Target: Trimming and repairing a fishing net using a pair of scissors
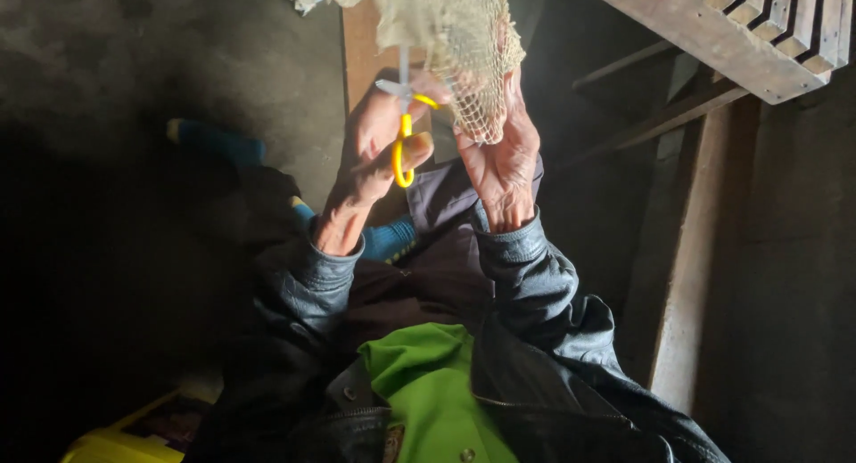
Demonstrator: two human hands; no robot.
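I see the net (464,44), a pale beige mesh, hanging down from the top edge of the view, slightly right of centre. Its lower end sits between both hands.

The right hand (504,160) is raised with its fingers closed around the lower end of the net, gripping the mesh from the right side. The left hand (370,164) is just beside it on the left, with the thumb and fingers passed through the yellow loops of a small pair of scissors (403,129). The metal blades point up towards the net; I cannot tell whether the blades touch the mesh.

Both wrists emerge from dark denim jacket sleeves (526,267). Near the bottom centre I see a green garment (428,383) under the open jacket.

Behind the hands stands an upright brown board (361,44). At the far right, a slatted wooden structure (758,35) crosses the top corner, with a wooden post (687,276) below it. A blue object (214,142) lies on the dark floor at the left. A yellow container (116,441) sits at the near left corner.
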